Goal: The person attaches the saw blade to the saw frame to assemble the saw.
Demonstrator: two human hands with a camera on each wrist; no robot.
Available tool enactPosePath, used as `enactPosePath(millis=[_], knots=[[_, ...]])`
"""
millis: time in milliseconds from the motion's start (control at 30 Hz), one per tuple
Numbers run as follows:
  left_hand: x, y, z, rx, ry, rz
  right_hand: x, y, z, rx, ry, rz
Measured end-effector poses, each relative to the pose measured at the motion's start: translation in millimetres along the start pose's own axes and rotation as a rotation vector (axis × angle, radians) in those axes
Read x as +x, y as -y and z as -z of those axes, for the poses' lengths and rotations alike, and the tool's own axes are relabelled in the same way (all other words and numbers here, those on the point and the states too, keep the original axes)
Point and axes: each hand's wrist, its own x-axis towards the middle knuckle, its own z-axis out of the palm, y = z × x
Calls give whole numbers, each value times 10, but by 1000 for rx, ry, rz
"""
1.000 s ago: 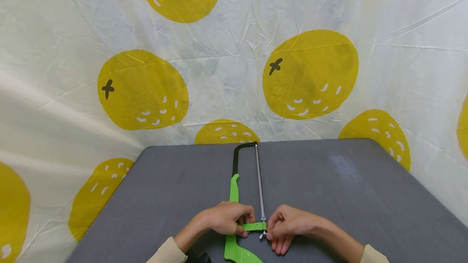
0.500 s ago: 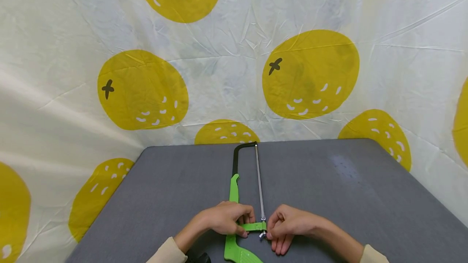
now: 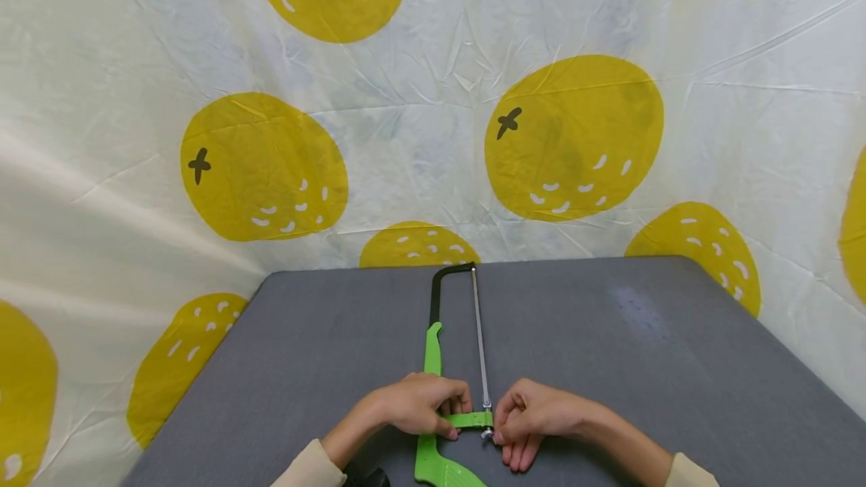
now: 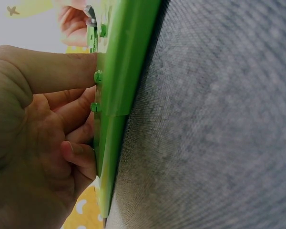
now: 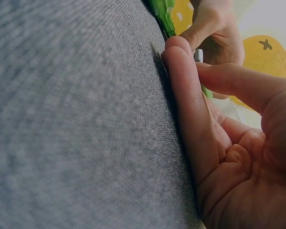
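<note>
A hacksaw with a green handle [image 3: 433, 352] and a black front bow lies on the grey surface, its thin metal blade [image 3: 480, 337] pointing away from me. My left hand [image 3: 422, 403] reaches over the frame and holds it where the green cross arm [image 3: 471, 420] leaves the handle. In the left wrist view, the thumb presses against the green side [image 4: 119, 62]. At the near end of the blade sits a small metal wing nut [image 3: 486, 434]. My right hand [image 3: 534, 419] has thumb and fingertips on it, its lower fingers resting on the surface. The fingers partly hide the nut.
The grey padded tabletop [image 3: 325, 352] stretches out on both sides of the saw. Behind it hangs a pale cloth [image 3: 419, 164] printed with yellow fruit. A dark object [image 3: 375, 478] shows near the left wrist at the bottom edge.
The wing nut's wings have turned to a different angle at the right fingertips. Both hands and the hacksaw stay in nearly the same place.
</note>
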Motion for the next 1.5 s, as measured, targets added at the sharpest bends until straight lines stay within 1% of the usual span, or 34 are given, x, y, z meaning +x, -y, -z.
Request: enactPosePath(millis=[600, 833, 1233, 1500], knots=[[-2, 2, 2, -6, 2, 4, -4, 4, -21, -21, -30, 2], [-3, 6, -5, -3, -3, 2, -4, -5, -22, -34, -30, 3], [-14, -27, 7, -9, 0, 13, -7, -20, -12, -29, -25, 6], [-9, -22, -6, -14, -1, 14, -10, -24, -10, -23, -16, 7]])
